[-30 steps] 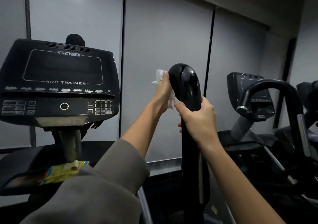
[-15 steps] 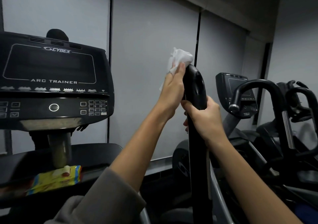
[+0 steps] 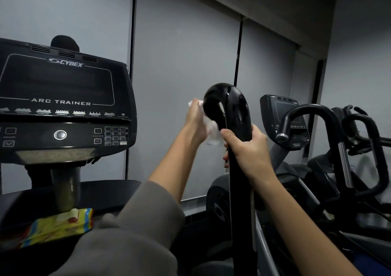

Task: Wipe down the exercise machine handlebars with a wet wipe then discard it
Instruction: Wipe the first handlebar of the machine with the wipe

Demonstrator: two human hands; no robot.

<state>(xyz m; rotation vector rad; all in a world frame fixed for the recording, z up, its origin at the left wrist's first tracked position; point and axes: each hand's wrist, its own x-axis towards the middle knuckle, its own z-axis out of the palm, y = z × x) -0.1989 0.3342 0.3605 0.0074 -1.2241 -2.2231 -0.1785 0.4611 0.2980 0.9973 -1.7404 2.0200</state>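
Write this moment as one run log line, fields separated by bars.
left hand: presses wet wipe on handlebar curve | right hand: grips handlebar below | step: wiping, discard pending

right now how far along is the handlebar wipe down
Mid-job. Done: a wet wipe is out. In hand: the left hand presses it against the curved top of the black handlebar, which the right hand grips lower down. Left: whatever bar remains unwiped, then discarding the wipe.

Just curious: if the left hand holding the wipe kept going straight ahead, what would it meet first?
Probably the grey wall panel behind the handlebar; the left hand reaches past its side, though depth is unclear.
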